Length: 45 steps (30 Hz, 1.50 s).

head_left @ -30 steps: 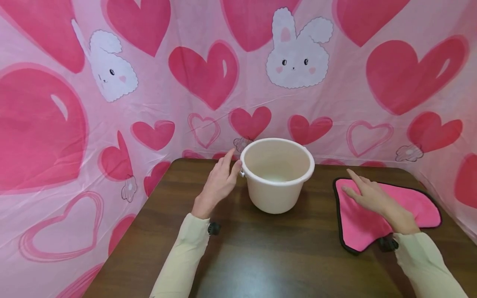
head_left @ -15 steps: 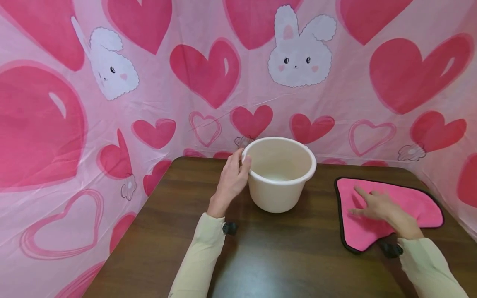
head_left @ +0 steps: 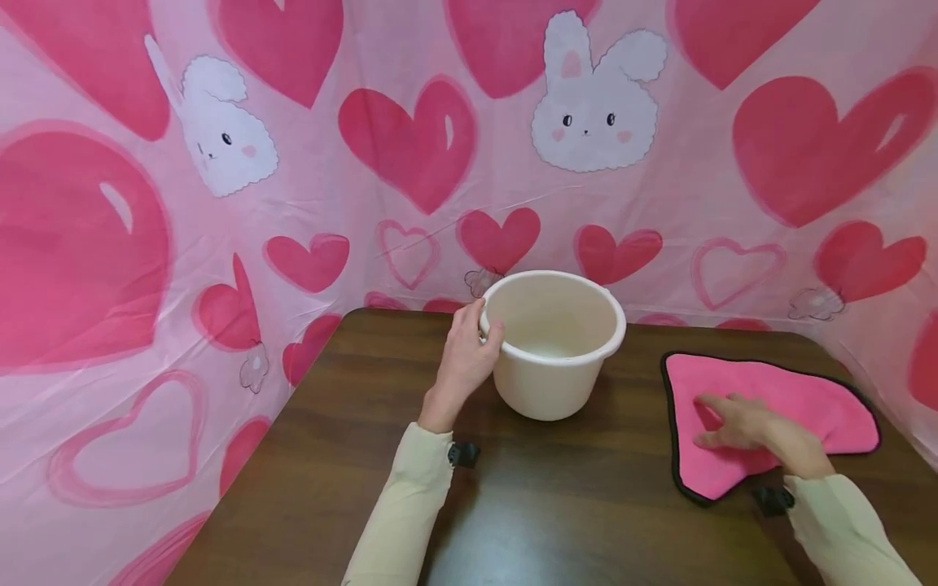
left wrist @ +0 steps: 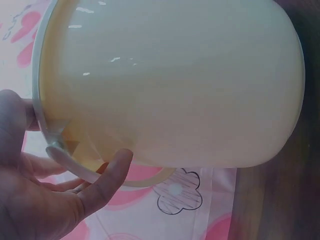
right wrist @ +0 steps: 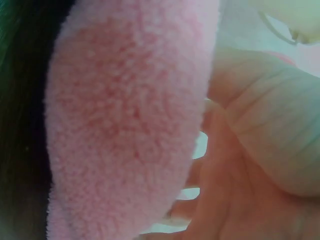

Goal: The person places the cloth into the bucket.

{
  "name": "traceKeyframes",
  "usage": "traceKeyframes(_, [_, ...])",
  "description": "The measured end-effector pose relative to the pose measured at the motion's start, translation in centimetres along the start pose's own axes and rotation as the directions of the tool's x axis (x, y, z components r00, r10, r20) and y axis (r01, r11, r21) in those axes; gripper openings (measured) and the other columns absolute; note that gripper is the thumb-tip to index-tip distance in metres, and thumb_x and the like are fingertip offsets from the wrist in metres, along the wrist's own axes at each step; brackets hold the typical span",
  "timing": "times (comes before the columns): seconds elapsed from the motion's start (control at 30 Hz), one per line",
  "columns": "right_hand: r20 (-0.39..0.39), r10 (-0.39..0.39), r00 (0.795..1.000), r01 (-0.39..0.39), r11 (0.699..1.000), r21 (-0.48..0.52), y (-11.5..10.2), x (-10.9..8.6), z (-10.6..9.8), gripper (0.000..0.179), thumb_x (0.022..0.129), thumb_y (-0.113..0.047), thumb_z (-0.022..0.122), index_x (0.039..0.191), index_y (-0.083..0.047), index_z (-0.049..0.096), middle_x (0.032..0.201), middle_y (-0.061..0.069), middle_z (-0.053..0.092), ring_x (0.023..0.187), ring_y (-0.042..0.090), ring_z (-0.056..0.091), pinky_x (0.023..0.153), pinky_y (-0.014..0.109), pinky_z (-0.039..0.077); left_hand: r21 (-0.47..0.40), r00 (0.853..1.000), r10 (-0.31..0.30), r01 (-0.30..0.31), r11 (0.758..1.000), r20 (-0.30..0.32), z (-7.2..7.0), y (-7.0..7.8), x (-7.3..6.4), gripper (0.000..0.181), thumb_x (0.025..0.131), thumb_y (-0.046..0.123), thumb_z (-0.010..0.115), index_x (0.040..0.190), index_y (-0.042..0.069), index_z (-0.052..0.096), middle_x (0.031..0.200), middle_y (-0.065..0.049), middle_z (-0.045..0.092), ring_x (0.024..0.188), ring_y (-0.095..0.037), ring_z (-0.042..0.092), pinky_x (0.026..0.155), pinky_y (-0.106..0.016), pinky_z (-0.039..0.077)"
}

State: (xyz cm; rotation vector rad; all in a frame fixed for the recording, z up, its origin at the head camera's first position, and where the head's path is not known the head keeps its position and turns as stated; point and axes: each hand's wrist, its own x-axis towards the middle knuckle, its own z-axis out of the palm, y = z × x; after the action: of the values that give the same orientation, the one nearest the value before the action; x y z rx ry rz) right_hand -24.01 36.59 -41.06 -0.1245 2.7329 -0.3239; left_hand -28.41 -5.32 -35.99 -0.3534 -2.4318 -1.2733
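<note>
Head view: a cream plastic bucket (head_left: 553,346) stands upright near the back middle of the dark wooden tabletop (head_left: 557,505), mouth open, inside pale and apparently empty. Left hand (head_left: 469,358) is at the bucket's left rim; fingers curl over the rim edge, thumb side toward the camera. Cream sleeve (head_left: 399,521) runs back along the forearm, with a small black wrist-mounted clip (head_left: 463,454) at the cuff.

Left wrist view: the bucket wall (left wrist: 170,85) fills the frame. Left hand (left wrist: 45,195) sits at lower left, thumb (left wrist: 107,177) pressed under the rim lip, other fingers behind a thin wire-like handle loop. The grip is narrow, closed on the bucket's rim.

Head view, right side: a pink cloth (head_left: 769,415) with dark trim lies flat on the tabletop, well apart from the bucket. Right hand (head_left: 747,423) rests on its middle, palm down, fingers bent and drawn in slightly against the fabric. A fold of cloth bunches near the fingertips.

Right wrist view: fluffy pink pile of the cloth (right wrist: 130,115) close up, raised in a fold beside the palm (right wrist: 250,165). Fingers look curled toward the fabric, but whether they have fully pinched it cannot be told; focus is too soft.

Surroundings: a pink backdrop (head_left: 410,146) printed with red hearts and white rabbits encloses the tabletop on three sides.
</note>
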Motion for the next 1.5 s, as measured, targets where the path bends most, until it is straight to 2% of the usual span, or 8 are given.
traceKeyframes(0.13, [-0.007, -0.045, 0.999, 0.045, 0.999, -0.025, -0.2, 0.2, 0.0, 0.090, 0.075, -0.054, 0.075, 0.139, 0.002, 0.045, 0.136, 0.046, 0.035, 0.121, 0.067, 0.030, 0.092, 0.076, 0.033, 0.007, 1.000, -0.011, 0.011, 1.000, -0.013, 0.1, -0.1, -0.1, 0.054, 0.096, 0.027, 0.054, 0.144, 0.004, 0.047, 0.142, -0.017, 0.049, 0.129, -0.032, 0.051, 0.110, -0.047, 0.042])
traceKeyframes(0.27, [-0.032, -0.139, 0.990, 0.138, 0.990, -0.018, -0.2, 0.2, 0.0, 0.061, 0.080, -0.032, 0.077, 0.127, -0.001, 0.055, 0.117, 0.034, 0.052, 0.101, 0.048, 0.049, 0.083, 0.058, 0.046, 0.016, 1.000, -0.017, 0.017, 1.000, -0.001, 0.2, -0.2, -0.1, 0.056, 0.096, 0.030, 0.052, 0.146, 0.005, 0.044, 0.143, -0.018, 0.049, 0.131, -0.032, 0.050, 0.110, -0.047, 0.041])
traceKeyframes(0.4, [-0.073, -0.246, 0.967, 0.247, 0.969, 0.004, -0.1, 0.2, 0.3, 0.034, 0.080, -0.006, 0.074, 0.112, -0.005, 0.062, 0.103, 0.018, 0.058, 0.089, 0.030, 0.050, 0.073, 0.038, 0.044, 0.020, 1.000, -0.025, 0.025, 0.999, 0.003, 0.4, -0.3, -0.1, 0.057, 0.097, 0.032, 0.050, 0.147, 0.007, 0.042, 0.142, -0.017, 0.051, 0.131, -0.031, 0.050, 0.110, -0.048, 0.042])
traceKeyframes(0.57, [-0.146, -0.319, 0.936, 0.326, 0.945, 0.025, 0.4, 0.3, 0.6, 0.026, 0.073, 0.011, 0.066, 0.093, -0.006, 0.065, 0.087, 0.006, 0.058, 0.080, 0.021, 0.050, 0.067, 0.028, 0.040, 0.021, 1.000, -0.027, 0.027, 0.999, 0.004, 0.6, -0.4, -0.2, 0.055, 0.097, 0.032, 0.050, 0.147, 0.009, 0.043, 0.139, -0.017, 0.053, 0.128, -0.031, 0.052, 0.107, -0.048, 0.044])
traceKeyframes(0.9, [-0.333, -0.256, 0.908, 0.277, 0.961, 0.019, 0.5, -0.5, -1.3, 0.024, 0.083, -0.005, 0.071, 0.106, 0.001, 0.065, 0.088, 0.010, 0.065, 0.079, 0.026, 0.058, 0.068, 0.038, 0.048, 0.014, 1.000, -0.014, 0.014, 1.000, 0.011, 0.5, -0.5, -0.1, 0.059, 0.096, 0.036, 0.050, 0.148, 0.008, 0.042, 0.138, -0.017, 0.054, 0.127, -0.031, 0.053, 0.108, -0.048, 0.044])
traceKeyframes(1.17, [-0.493, -0.254, 0.832, 0.273, 0.962, -0.034, -0.2, -1.2, -3.2, 0.031, 0.084, -0.016, 0.074, 0.111, -0.003, 0.066, 0.095, 0.014, 0.068, 0.079, 0.024, 0.056, 0.066, 0.035, 0.044, 0.008, 1.000, -0.015, 0.015, 1.000, 0.009, 0.5, -0.6, -0.2, 0.061, 0.096, 0.038, 0.050, 0.149, 0.009, 0.040, 0.140, -0.017, 0.053, 0.129, -0.031, 0.052, 0.109, -0.048, 0.043])
traceKeyframes(1.4, [-0.601, -0.201, 0.774, 0.267, 0.963, 0.021, -1.8, -2.2, -4.7, 0.029, 0.088, -0.018, 0.071, 0.113, -0.005, 0.065, 0.093, 0.015, 0.066, 0.079, 0.027, 0.054, 0.064, 0.033, 0.041, 0.018, 1.000, -0.009, 0.009, 1.000, 0.011, 0.4, -0.8, -0.3, 0.062, 0.096, 0.039, 0.050, 0.149, 0.007, 0.040, 0.140, -0.017, 0.053, 0.129, -0.031, 0.053, 0.108, -0.047, 0.044])
traceKeyframes(1.5, [-0.658, -0.187, 0.729, 0.274, 0.961, 0.030, -2.4, -2.7, -5.4, 0.029, 0.088, -0.018, 0.072, 0.114, -0.006, 0.065, 0.092, 0.015, 0.064, 0.077, 0.026, 0.052, 0.060, 0.030, 0.040, 0.015, 1.000, -0.006, 0.005, 1.000, 0.012, 0.3, -0.8, -0.2, 0.062, 0.097, 0.039, 0.050, 0.149, 0.007, 0.040, 0.140, -0.018, 0.053, 0.128, -0.031, 0.053, 0.108, -0.048, 0.044])
